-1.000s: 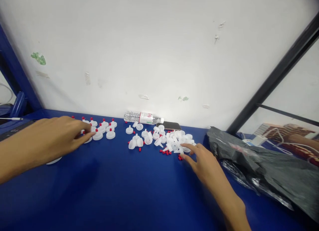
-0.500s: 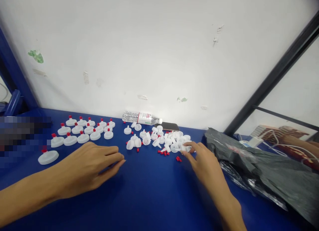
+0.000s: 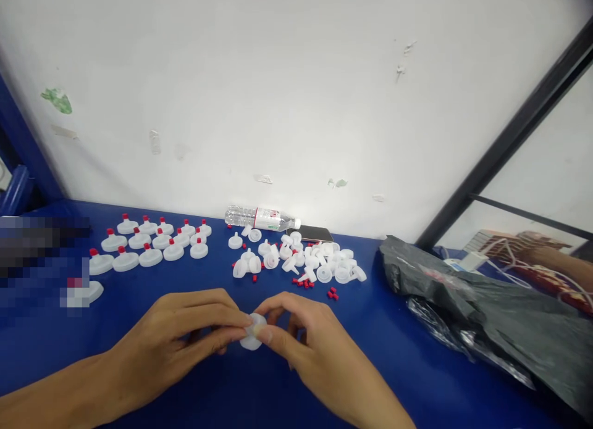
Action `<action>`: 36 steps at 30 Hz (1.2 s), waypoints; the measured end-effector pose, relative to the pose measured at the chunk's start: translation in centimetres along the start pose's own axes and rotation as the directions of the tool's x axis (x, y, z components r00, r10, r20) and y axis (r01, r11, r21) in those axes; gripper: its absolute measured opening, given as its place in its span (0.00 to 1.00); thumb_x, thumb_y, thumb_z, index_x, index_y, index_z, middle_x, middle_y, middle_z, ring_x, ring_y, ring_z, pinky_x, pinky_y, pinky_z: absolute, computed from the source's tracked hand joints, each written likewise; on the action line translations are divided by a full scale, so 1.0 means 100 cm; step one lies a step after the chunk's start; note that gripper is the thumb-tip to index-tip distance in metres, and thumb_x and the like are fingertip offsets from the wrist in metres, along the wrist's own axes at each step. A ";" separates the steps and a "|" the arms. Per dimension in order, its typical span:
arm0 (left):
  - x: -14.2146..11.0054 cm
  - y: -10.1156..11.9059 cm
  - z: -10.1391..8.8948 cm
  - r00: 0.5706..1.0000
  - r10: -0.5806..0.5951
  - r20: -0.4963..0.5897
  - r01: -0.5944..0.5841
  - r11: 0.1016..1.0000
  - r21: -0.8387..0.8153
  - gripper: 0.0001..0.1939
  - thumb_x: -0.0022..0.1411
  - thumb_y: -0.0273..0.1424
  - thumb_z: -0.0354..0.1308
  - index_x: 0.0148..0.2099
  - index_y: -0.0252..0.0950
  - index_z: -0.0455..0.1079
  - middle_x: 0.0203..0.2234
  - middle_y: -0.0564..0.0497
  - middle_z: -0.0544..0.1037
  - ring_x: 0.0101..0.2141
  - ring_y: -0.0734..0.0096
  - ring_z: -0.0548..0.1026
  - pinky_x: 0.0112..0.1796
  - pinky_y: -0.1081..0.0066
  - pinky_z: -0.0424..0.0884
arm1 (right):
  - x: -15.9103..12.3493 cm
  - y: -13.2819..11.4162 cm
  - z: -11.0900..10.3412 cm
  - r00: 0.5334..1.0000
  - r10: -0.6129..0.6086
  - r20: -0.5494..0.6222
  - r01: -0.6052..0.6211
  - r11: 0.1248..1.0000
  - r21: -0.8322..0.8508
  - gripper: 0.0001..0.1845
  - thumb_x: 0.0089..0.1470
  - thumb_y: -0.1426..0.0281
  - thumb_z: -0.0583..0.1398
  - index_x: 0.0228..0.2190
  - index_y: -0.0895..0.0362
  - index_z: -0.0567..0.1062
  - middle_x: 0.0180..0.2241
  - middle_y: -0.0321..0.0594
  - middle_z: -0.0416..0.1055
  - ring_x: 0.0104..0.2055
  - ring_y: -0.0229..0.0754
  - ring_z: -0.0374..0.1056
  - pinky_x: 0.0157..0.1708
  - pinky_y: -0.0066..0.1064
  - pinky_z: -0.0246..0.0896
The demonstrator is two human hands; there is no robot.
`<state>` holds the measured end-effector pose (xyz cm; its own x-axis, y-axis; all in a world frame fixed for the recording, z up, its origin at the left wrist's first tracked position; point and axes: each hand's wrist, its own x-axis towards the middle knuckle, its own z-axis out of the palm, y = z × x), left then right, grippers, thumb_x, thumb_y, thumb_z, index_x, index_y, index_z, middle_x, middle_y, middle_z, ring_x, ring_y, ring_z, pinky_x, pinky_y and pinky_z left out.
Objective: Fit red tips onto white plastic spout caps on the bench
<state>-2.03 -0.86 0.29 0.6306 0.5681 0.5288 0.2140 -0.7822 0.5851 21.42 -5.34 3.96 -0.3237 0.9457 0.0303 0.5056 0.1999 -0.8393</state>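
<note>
Pinches a white cap (image 3: pixel 251 342) between nearly closed fingers of left hand (image 3: pixel 173 336) and right hand (image 3: pixel 319 345), over the blue bench (image 3: pixel 365 312), nearer than heaped white pieces (image 3: pixel 327 254) and loose red tips (image 3: pixel 332 294).

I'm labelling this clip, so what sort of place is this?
Probably a workbench, perhaps in a small workshop: a blue table holds rows of red-tipped white pieces, and a heap of loose white pieces with small red caps nearby.

Beyond the right grip (image 3: pixel 319 342), a flat, scuffed white wall (image 3: pixel 278 102) backs a smooth blue surface (image 3: pixel 380 318); a long, slanting black post (image 3: pixel 509 143) rises rightward of it.
</note>
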 end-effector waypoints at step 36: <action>0.004 -0.003 0.002 0.933 -0.255 0.252 0.205 0.956 0.210 0.15 0.74 0.33 0.51 0.57 0.46 0.74 0.38 0.53 0.77 0.31 0.79 0.76 0.31 0.78 0.69 | 0.004 0.074 -0.056 0.980 0.068 -0.189 -0.155 0.852 -0.500 0.07 0.67 0.69 0.56 0.39 0.54 0.74 0.37 0.40 0.74 0.39 0.45 0.70 0.38 0.34 0.60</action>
<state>-1.69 -0.41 0.21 0.7221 0.6655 0.1889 0.4907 -0.6852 0.5382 29.53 -2.07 0.80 -0.1319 0.9884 0.0751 0.8811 0.1516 -0.4479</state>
